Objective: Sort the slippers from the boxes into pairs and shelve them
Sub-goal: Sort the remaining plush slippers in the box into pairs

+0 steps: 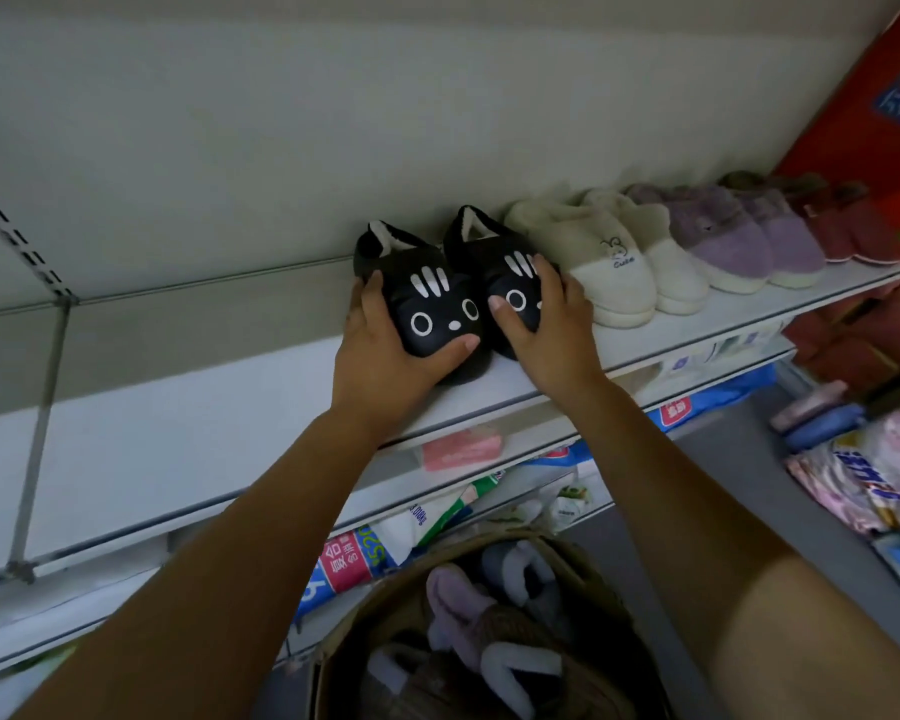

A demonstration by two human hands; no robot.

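Both reaching upward, left hand and right hand seemingly clasp slippers.

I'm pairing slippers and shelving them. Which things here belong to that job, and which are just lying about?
Job: black cat-face slippers, held by left hand and right hand on the shelf; cream pair, purple pair and pink pair beside them; cardboard box of loose slippers.
Lying about: printed bags on the lower shelf; red carton; packets at right.
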